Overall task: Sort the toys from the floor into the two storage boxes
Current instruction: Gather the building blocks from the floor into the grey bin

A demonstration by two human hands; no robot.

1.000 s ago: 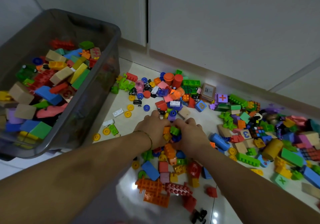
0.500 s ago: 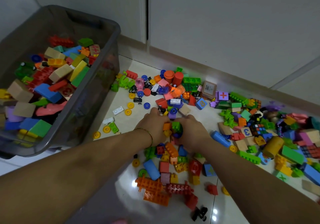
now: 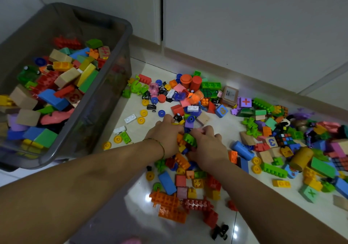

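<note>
Though jumbled, bright multicoloured toy bricks (image 3: 180,180)

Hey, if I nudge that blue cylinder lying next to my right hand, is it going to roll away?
Probably: the blue cylinder lies on its side on glossy tile, so a sideways push should roll it. Bricks crowd it, so it likely stops soon. It looks like rigid plastic, probably light.
</note>
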